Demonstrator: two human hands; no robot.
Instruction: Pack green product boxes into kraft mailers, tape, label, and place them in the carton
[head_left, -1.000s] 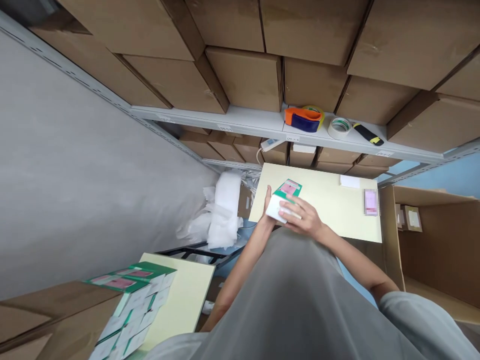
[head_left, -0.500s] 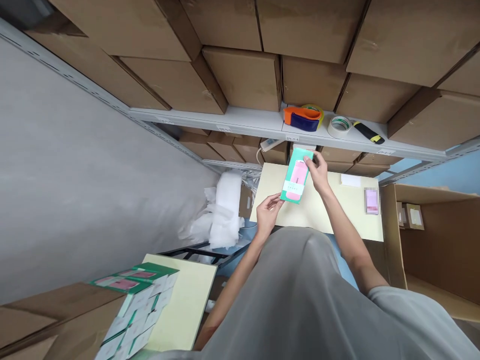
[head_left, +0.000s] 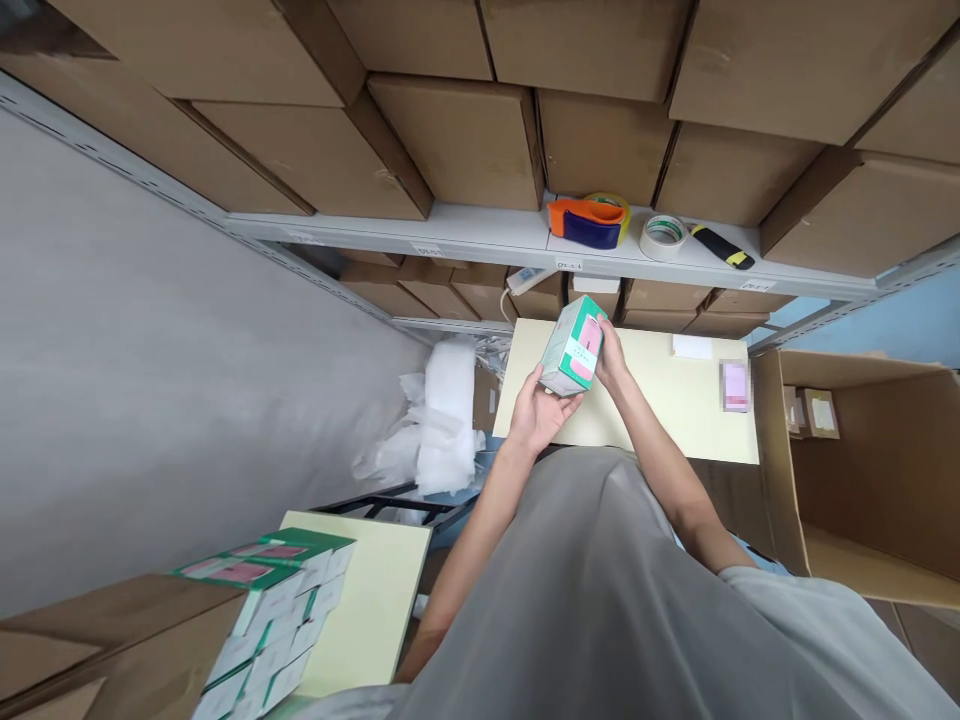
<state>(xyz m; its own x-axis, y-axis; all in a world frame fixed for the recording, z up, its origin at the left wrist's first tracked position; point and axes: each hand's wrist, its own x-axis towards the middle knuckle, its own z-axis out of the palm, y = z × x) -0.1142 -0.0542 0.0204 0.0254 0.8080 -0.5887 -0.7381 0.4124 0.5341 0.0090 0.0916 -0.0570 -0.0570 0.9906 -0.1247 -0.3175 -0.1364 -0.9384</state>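
A small green and white carton (head_left: 576, 347) with a pink picture on its front is held up over the pale yellow tabletop (head_left: 645, 415). My left hand (head_left: 538, 412) cups it from below at the lower left, thumb along its side. On the right edge, my right hand (head_left: 611, 350) grips it, its fingers partly hidden behind the carton. The carton is tilted, so its front and one side face show. To the right on the tabletop lie a white slip (head_left: 691, 347) and a pink blurred rectangle (head_left: 736, 386).
A shelf (head_left: 480, 228) carries cardboard boxes, an orange tape dispenser (head_left: 589, 222), a tape roll (head_left: 663, 237) and a black-yellow cutter (head_left: 721, 247). Stacked green-white cartons (head_left: 277, 620) sit at lower left. White wrap (head_left: 448, 415) stands left, an open cardboard box (head_left: 877, 460) right.
The carton has turned, and its side face now shows beside the front. My left hand has shifted underneath it with the palm upward; my right hand has moved lower along its edge.
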